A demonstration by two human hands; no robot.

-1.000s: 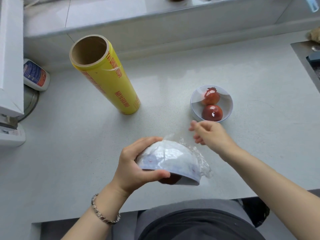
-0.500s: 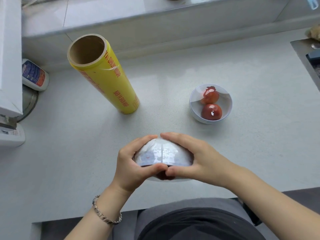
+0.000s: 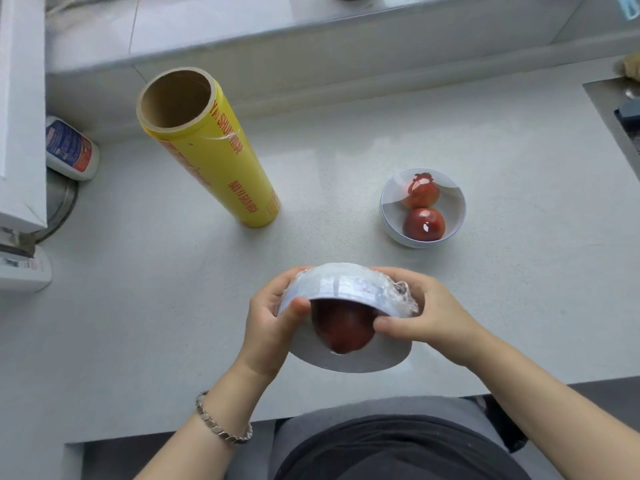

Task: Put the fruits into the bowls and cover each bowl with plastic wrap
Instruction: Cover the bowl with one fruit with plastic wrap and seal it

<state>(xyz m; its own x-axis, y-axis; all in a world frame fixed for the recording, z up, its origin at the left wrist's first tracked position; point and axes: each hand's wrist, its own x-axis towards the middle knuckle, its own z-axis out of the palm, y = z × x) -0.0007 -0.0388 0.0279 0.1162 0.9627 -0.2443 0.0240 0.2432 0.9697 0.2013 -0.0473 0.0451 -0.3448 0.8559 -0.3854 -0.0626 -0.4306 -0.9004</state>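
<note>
**Head view.** The bowl [image 3: 346, 289] is held just above the counter [image 3: 519, 289] near its front edge, tipped with its mouth toward the person. It is gripped at one side by the left hand [image 3: 273, 320], thumb on the film, and at the other by the right hand [image 3: 426, 317], fingers curled over bunched wrap [image 3: 403, 299].

**Risks, as judged.**
- The fruit [image 3: 343, 327] lies against the film, so a loose seal could let it push out.
- A hard thumb press could tear the wrap.
- A slipped grip would drop the bowl.

**Appearance.** The bowl is pale with blue markings. Its film is stretched clear across the mouth and crumpled at the right. A second bowl [image 3: 389, 216] stands well apart, and whether it is covered cannot be told.
</note>
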